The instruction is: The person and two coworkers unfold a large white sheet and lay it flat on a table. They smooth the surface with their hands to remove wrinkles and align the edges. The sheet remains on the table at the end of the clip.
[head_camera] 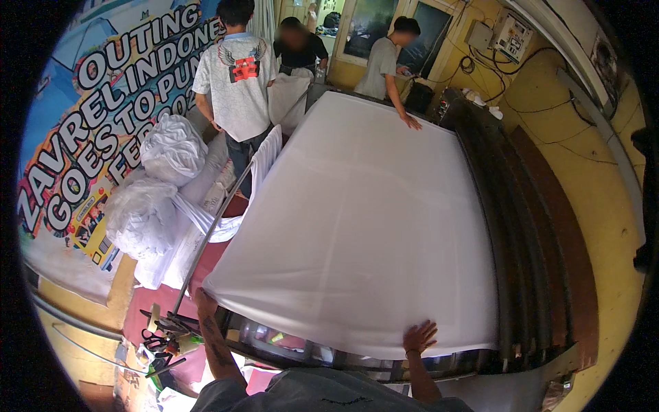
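Note:
A wide sheet of white fabric lies spread over a long dark-framed table in front of me. At its near left corner, my left hand is closed on the fabric's edge, and creases run out from there; the fingertips are hidden. My right hand rests palm down on the near edge of the sheet, fingers apart, holding nothing. Below the fabric's near edge, part of the table frame shows. Across the table, a co-worker's hand touches the far right corner.
Dark rollers line the right side. A metal bar runs along the left, with white cloth draped over it. Bundles of white fabric are piled beyond. Scissors sit near my left arm. One person stands left, another behind.

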`<move>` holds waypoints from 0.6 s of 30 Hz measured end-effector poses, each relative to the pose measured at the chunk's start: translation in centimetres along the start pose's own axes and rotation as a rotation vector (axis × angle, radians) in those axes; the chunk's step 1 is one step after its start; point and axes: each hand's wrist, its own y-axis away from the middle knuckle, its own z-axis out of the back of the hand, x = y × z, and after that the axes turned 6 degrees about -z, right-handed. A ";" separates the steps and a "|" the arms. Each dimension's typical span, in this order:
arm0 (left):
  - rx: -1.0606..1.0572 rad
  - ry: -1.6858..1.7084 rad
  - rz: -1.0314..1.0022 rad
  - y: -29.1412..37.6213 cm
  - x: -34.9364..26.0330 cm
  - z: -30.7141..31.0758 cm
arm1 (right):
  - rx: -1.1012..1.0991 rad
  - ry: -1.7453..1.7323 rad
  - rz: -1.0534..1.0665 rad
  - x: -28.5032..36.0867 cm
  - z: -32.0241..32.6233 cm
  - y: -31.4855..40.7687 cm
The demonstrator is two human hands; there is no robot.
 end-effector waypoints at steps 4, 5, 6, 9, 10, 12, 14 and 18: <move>0.067 -0.262 -0.195 0.6 0.4 2.1 | -0.028 -0.013 0.019 -0.3 -0.2 -0.2; 0.026 -0.427 -0.335 1.5 0.5 1.9 | -0.020 -0.002 0.017 -0.4 -0.2 -0.4; -0.014 -0.593 -0.478 1.9 0.2 2.0 | 0.039 0.047 -0.014 -0.6 -0.2 -0.3; -0.055 -0.112 0.040 1.4 -1.2 2.1 | 0.054 0.029 -0.016 -0.8 -0.4 -0.6; -0.136 0.017 0.170 1.2 -1.7 2.1 | 0.060 0.004 -0.013 -0.8 -0.4 -0.9; -0.275 0.069 0.275 1.0 -2.4 2.7 | -0.008 -0.056 0.003 -0.9 -0.4 -1.0; -0.351 0.080 0.407 1.8 -2.3 3.1 | 0.018 -0.130 -0.006 -0.8 -0.3 -1.0; -0.284 0.088 0.501 3.2 -1.5 4.0 | -0.046 -0.111 0.048 -0.3 -0.3 0.8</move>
